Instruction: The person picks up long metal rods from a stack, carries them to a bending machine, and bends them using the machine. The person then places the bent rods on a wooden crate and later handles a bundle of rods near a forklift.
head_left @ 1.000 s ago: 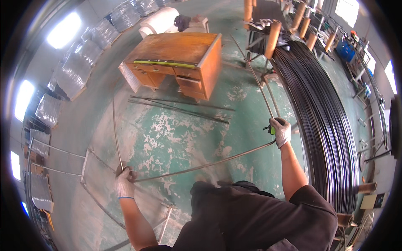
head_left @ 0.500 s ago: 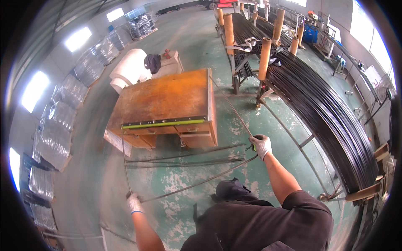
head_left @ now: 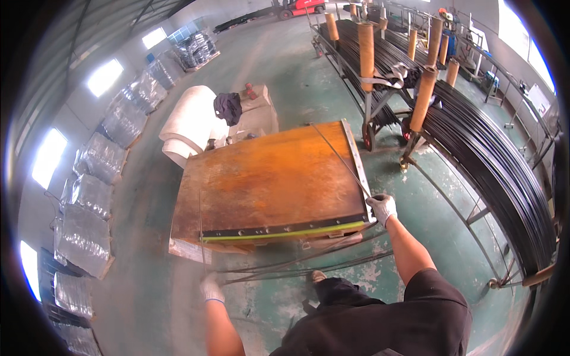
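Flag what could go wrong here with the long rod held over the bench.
The thin steel rod is gripped only near its ends by the right hand and left hand, so it may flex or whip. More rods lie on the floor by the person's shoe, a likely trip hazard.

A thin bent steel rod (head_left: pixel 341 159) lies across the rusty workbench (head_left: pixel 267 184).

Rusty tabletop (head_left: pixel 267 184): its broad upper face lies open to a hand. A thin steel rod (head_left: pixel 341 159) crosses its right side; bent rods (head_left: pixel 309 261) crowd the floor (head_left: pixel 297 77) below its front edge; a rack of black rods (head_left: pixel 493 160) blocks its right.
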